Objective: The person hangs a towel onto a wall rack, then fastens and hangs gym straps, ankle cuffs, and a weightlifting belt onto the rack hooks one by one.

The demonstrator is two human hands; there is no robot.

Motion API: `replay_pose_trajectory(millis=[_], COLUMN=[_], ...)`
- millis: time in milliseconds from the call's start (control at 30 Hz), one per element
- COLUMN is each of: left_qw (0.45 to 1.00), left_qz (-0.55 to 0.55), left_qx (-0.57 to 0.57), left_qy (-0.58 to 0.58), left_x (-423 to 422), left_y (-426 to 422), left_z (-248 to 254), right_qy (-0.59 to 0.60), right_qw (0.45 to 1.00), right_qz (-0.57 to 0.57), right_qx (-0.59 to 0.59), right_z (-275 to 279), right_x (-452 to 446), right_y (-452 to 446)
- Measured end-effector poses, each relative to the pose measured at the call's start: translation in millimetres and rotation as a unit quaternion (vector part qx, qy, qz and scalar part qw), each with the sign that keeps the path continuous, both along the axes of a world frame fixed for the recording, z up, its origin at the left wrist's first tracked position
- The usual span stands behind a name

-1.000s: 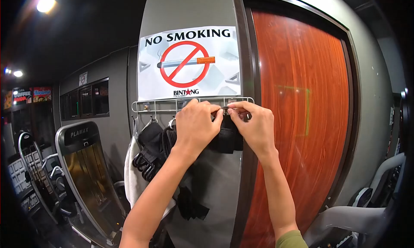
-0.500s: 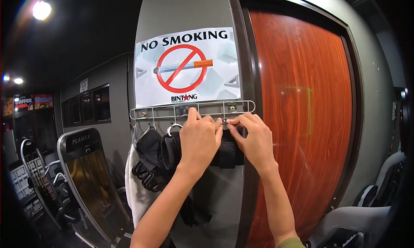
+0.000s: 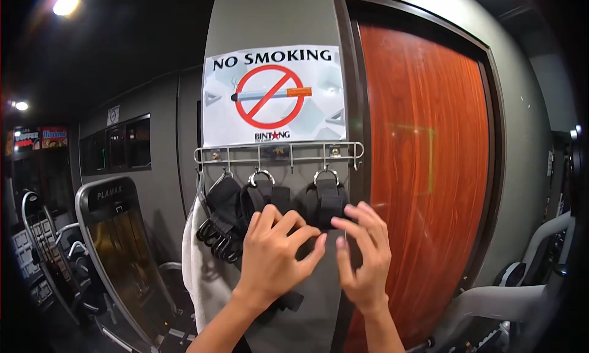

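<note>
A black padded strap (image 3: 330,204) hangs by its metal ring (image 3: 326,177) from a hook at the right part of the wire hook rack (image 3: 239,158). My right hand (image 3: 365,255) is just below and right of this strap, fingers spread, holding nothing. Lower and to the left, my left hand (image 3: 276,255) has bent fingers and its thumb held apart, with nothing visible in it. It partly covers a second black strap (image 3: 254,199), which hangs by another ring (image 3: 261,178). Farther left, more black straps (image 3: 224,196) hang with black clips (image 3: 218,239).
A white towel (image 3: 195,255) hangs at the rack's left end. Above the rack is a no-smoking sign (image 3: 273,95). A reddish wooden door (image 3: 423,169) stands to the right. Gym machines are at the left (image 3: 116,248) and lower right (image 3: 491,310).
Both hands have come down from the rack and moved apart. The right strap's ring, pinched near the hook before, now hangs free of my fingers. The view has shifted slightly.
</note>
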State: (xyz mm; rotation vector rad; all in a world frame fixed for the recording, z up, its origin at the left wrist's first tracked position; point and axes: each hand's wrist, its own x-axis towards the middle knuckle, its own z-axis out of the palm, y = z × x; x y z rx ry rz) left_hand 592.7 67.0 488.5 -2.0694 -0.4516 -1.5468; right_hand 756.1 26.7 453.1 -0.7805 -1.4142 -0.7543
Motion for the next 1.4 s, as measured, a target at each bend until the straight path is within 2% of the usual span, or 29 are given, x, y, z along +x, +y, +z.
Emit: replay_pose_trajectory(millis=[67,133,167,300,367,500,667,833,900,933,967,1033,1067,1100,1133,1200,1233,1300,1333,1400], left_qw=[0.999,0.988,0.989,0.982,0.967,0.936,0.881,0.821,0.766,0.748,0.698,0.712,0.692,0.705,0.694,0.651,0.649,0.685,0.673,0.650], left_qz=[-0.019,-0.061,-0.042,0.013,-0.004,0.074,0.093,0.136,0.153,0.135,0.131,0.134,0.139,0.140,0.154,0.166,0.165,0.187,0.202,0.179], left_qx=[-0.042,-0.138,-0.138,-0.190,-0.252,-0.343,-0.464,-0.552,-0.614,-0.633,-0.682,-0.661,-0.677,-0.665,-0.674,-0.706,-0.708,-0.668,-0.680,-0.707], left_qy=[-0.001,0.004,0.006,-0.012,-0.025,0.033,0.000,-0.045,-0.110,-0.148,-0.174,-0.194,-0.207,-0.200,-0.202,-0.222,-0.223,-0.223,-0.209,-0.216], left_x=[-20.8,-46.2,-59.7,-121.7,-156.1,-232.5,-311.8,-381.3,-397.7,-403.7,-407.1,-404.9,-401.7,-400.0,-396.2,-386.1,-384.8,-381.4,-379.9,-384.7], left_y=[-10.8,-18.3,-20.6,-26.8,-28.8,-35.4,-55.1,-74.9,-86.6,-91.6,-98.2,-107.3,-110.8,-113.0,-114.9,-118.4,-118.8,-118.1,-119.1,-115.7], left_z=[-10.1,-20.6,-26.3,-54.0,-72.2,-109.5,-173.8,-260.5,-292.6,-316.1,-333.7,-373.0,-387.5,-399.9,-410.4,-415.1,-425.1,-443.3,-446.0,-446.4], right_qy=[-0.013,-0.002,0.011,0.032,0.053,0.040,0.010,-0.056,-0.113,-0.104,-0.107,-0.140,-0.130,-0.133,-0.109,-0.069,-0.069,-0.041,-0.053,-0.044], right_qw=[0.996,0.982,0.970,0.906,0.848,0.768,0.666,0.600,0.639,0.592,0.587,0.630,0.628,0.623,0.640,0.667,0.666,0.649,0.680,0.683], right_qz=[0.076,0.159,0.198,0.298,0.363,0.396,0.428,0.433,0.393,0.381,0.383,0.323,0.329,0.331,0.324,0.310,0.309,0.322,0.306,0.313], right_qx=[-0.033,-0.103,-0.138,-0.299,-0.383,-0.502,-0.611,-0.670,-0.651,-0.702,-0.705,-0.692,-0.693,-0.696,-0.689,-0.674,-0.676,-0.688,-0.665,-0.658], right_z=[-18.2,-36.2,-44.4,-90.5,-119.0,-165.1,-217.3,-279.1,-312.4,-320.4,-334.1,-363.9,-373.0,-374.9,-375.3,-378.6,-379.3,-378.8,-386.5,-390.1], right_x=[-16.6,-37.6,-49.3,-91.5,-117.3,-170.4,-240.2,-293.0,-308.6,-315.7,-323.7,-336.2,-340.8,-345.3,-349.1,-353.7,-353.5,-349.4,-347.2,-346.4], right_y=[-11.0,-20.6,-23.8,-21.0,-12.1,1.7,9.4,14.2,14.5,15.2,14.9,8.5,5.0,2.5,-0.4,-3.1,-2.8,-3.6,-3.4,-1.6])
